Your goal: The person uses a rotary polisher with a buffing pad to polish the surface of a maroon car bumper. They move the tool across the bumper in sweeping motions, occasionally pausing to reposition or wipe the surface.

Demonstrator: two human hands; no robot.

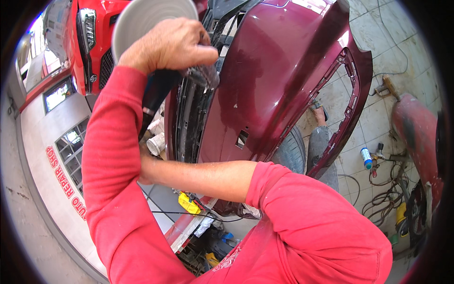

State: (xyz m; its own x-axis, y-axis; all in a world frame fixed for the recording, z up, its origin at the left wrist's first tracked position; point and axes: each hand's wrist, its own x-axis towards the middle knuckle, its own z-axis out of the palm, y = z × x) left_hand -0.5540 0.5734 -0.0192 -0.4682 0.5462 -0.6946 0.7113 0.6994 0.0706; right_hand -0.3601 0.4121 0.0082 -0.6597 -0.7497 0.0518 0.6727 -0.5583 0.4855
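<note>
My left hand (pixel 172 45) is closed over the head of a power polisher (pixel 161 90) with a dark body. Its round grey-white pad (pixel 142 21) faces up beyond the hand, streaked in circles. My right forearm reaches left under my left sleeve. Only a bit of my right hand (pixel 146 165) shows there, by the tool's rear end; its fingers are hidden. Just right of the tool stands a glossy maroon car bumper (pixel 260 85) with a black grille (pixel 189 118) and a small square opening. Between my left hand and the grille is a crumpled, see-through piece (pixel 203 75).
A red car (pixel 97 33) stands at far left. Under the bumper are a tyre (pixel 291 149) and a jeans-clad leg (pixel 321 142). On the tiled floor at right lie a red cylinder (pixel 416 128), a blue-white can (pixel 366 158) and coiled hoses (pixel 378 203). A yellow object (pixel 189 203) sits below my forearm.
</note>
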